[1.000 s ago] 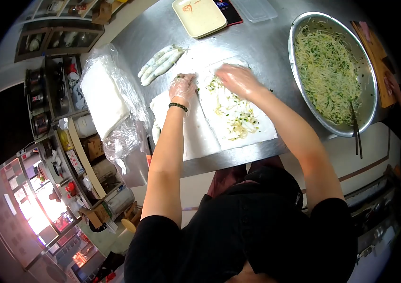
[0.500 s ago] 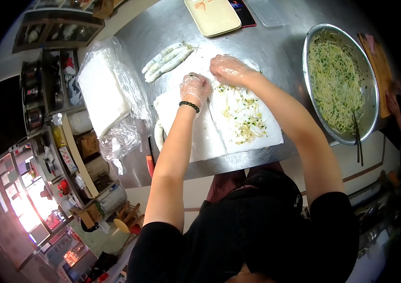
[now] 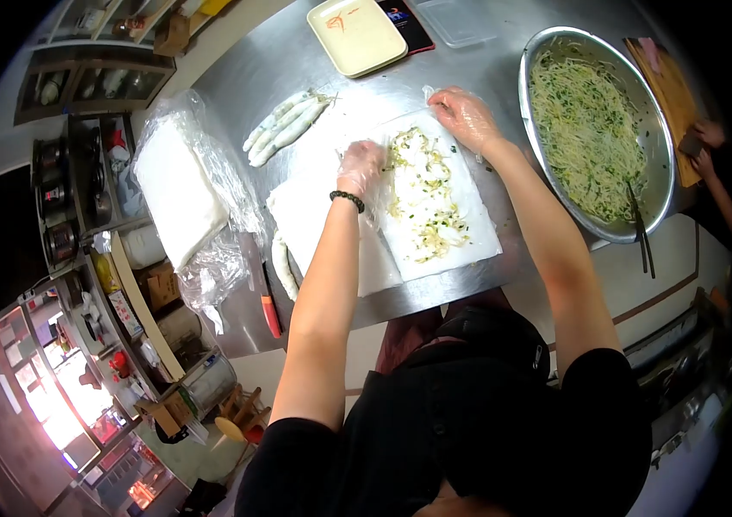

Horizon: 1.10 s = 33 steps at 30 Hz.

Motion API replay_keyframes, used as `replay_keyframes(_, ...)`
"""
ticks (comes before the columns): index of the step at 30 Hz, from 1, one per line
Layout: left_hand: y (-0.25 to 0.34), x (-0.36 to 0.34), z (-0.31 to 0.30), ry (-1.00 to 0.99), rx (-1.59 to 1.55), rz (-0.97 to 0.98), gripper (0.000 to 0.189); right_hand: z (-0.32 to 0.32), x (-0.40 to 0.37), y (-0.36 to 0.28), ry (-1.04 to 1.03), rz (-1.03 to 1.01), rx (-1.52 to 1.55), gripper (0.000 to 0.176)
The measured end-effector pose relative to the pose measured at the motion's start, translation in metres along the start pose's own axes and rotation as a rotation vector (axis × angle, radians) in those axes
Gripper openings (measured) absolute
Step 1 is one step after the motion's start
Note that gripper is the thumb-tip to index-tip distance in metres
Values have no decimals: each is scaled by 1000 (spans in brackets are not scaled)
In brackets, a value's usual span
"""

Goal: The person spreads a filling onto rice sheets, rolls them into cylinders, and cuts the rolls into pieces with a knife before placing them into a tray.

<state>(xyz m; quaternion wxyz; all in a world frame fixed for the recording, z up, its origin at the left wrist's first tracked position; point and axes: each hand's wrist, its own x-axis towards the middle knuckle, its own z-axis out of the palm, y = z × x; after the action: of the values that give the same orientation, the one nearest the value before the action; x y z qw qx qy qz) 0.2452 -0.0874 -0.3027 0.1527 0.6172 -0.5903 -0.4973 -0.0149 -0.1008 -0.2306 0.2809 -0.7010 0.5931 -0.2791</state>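
Observation:
A white wrapper sheet [image 3: 478, 228] lies on the metal table, topped with shredded yellow-green filling [image 3: 422, 185]. My left hand [image 3: 361, 164], in a clear plastic glove, is closed at the sheet's far left edge; its fingertips are partly hidden. My right hand [image 3: 467, 121], gloved too, has its fingers pressed together at the far right corner of the sheet. A plain white sheet stack [image 3: 374, 267] lies under my left forearm. Several finished white rolls [image 3: 290, 125] rest beyond it, and one more roll [image 3: 283, 269] is left of my forearm.
A large metal bowl [image 3: 666, 146] of shredded filling, with chopsticks [image 3: 643, 241], stands at right. Left are a plastic-wrapped white stack [image 3: 180, 177] and a red-handled knife [image 3: 269, 312]. A cream tray [image 3: 353, 65] is at the back. Another person's hands [image 3: 706, 146] are by a wooden board [image 3: 663, 90].
My right hand has moved from the filling's far end out to the sheet's far right corner, uncovering more filling. My left hand stays near the left edge. The whole view has shifted slightly.

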Motion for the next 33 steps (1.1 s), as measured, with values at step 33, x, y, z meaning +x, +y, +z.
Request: replay_keyframes(33,60,-124,46,252,781,600,15,19,-96,-7,-227,-741,-257,15)
